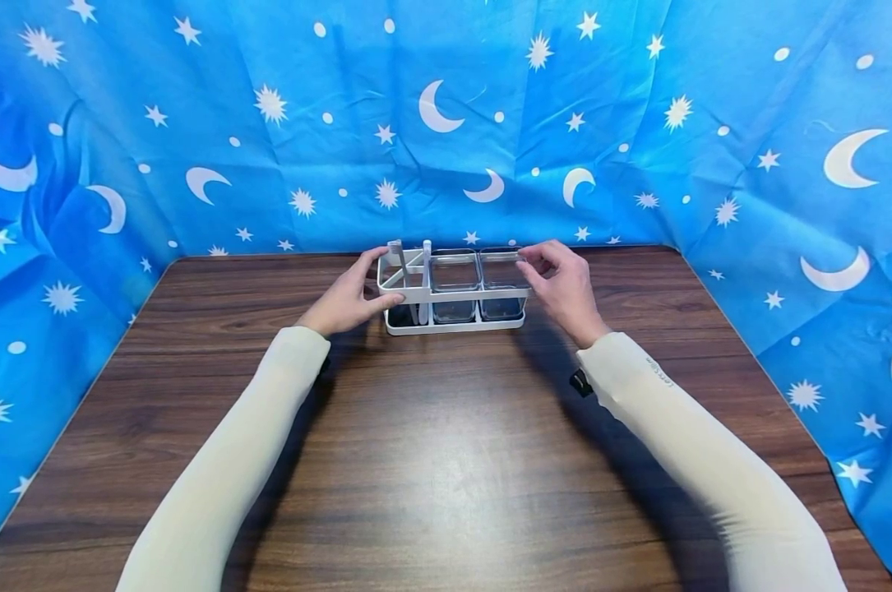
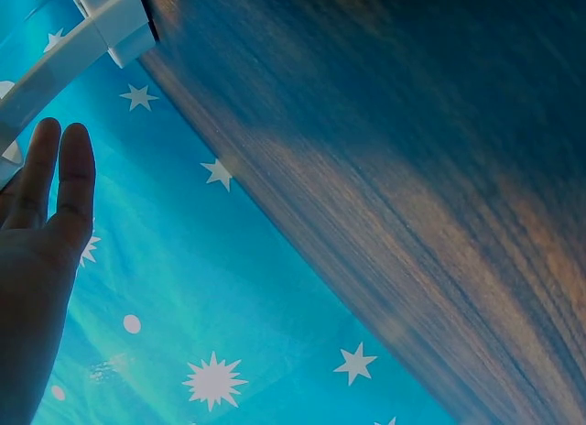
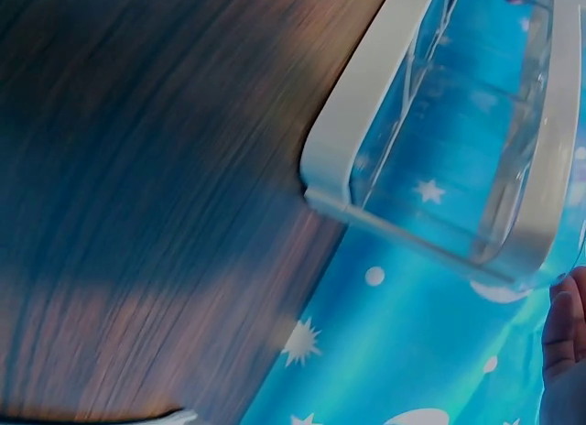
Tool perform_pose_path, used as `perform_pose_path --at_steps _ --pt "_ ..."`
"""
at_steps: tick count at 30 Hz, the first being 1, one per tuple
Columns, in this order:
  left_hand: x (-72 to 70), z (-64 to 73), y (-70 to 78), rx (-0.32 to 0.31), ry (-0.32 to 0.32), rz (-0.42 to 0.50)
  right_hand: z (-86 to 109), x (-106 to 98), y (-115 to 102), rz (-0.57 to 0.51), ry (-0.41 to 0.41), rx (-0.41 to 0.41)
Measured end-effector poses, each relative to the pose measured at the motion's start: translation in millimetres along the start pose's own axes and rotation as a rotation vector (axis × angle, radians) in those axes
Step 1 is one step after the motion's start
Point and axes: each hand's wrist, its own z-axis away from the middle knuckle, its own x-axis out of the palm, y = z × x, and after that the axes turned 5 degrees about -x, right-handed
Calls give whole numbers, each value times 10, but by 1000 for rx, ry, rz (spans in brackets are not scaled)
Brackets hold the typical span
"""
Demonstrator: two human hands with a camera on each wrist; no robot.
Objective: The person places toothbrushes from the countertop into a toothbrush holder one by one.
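Both arms reach forward over the table (image 1: 446, 460), apart at the elbows and converging toward the rack (image 1: 456, 294), which stands upright between the hands near the far edge. The left hand (image 1: 344, 301) grips the rack's left end, its thumb along the front rail and its index finger stretched to the back corner; in the left wrist view two fingers reach out nearly straight beside a rail. The right hand (image 1: 562, 284) bends at the opposite end, thumb and fingertips at the rim of the right cup (image 1: 501, 281); whether they pinch it or only touch it I cannot tell. The middle cup (image 1: 455, 281) sits just beside it, and the left compartment holds a grey brush (image 1: 402, 265) and a white brush (image 1: 427, 265), both upright, the grey one leaning. The front rail crosses before cups and brushes. Pale sleeves cover both arms, with a black strap (image 1: 582, 383) under the right cuff. Close behind the rack, and down both sides of the table, hangs a blue cloth (image 1: 386, 57) with white moons and stars.
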Motion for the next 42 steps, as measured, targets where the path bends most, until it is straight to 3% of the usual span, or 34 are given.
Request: perform_pose_path --at_steps 22,36,42 --pt "-6 2 -12 4 -3 -5 133 -307 243 105 -46 85" --pt "-10 -2 -16 -6 -4 -2 284 -566 441 173 -137 208" --pt "-6 1 -12 -10 -8 -5 331 -641 511 198 -227 291"
